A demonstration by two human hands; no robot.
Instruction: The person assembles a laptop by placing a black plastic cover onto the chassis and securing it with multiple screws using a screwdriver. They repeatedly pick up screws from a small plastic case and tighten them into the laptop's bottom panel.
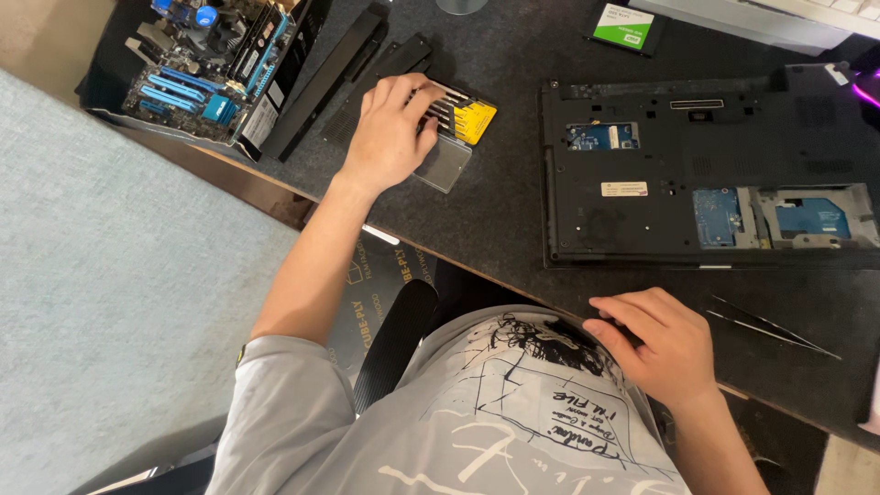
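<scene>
My left hand (390,133) rests on a yellow and black screwdriver set (463,115), its fingers curled over the drivers; I cannot tell whether it grips one. A flat grey drive (446,167) lies just under the hand. My right hand (658,341) lies near the desk's front edge with its fingers bent and nothing visible in it. Beyond it sits an upside-down black laptop (706,165) with its bottom covers off, showing blue circuit boards. Thin metal tweezers (770,325) lie to the right of my right hand.
A desktop motherboard (206,69) lies at the far left corner. Black laptop cover panels (353,69) lie next to it. A green and white boxed drive (623,26) sits at the back. A grey carpet (119,302) lies below the desk.
</scene>
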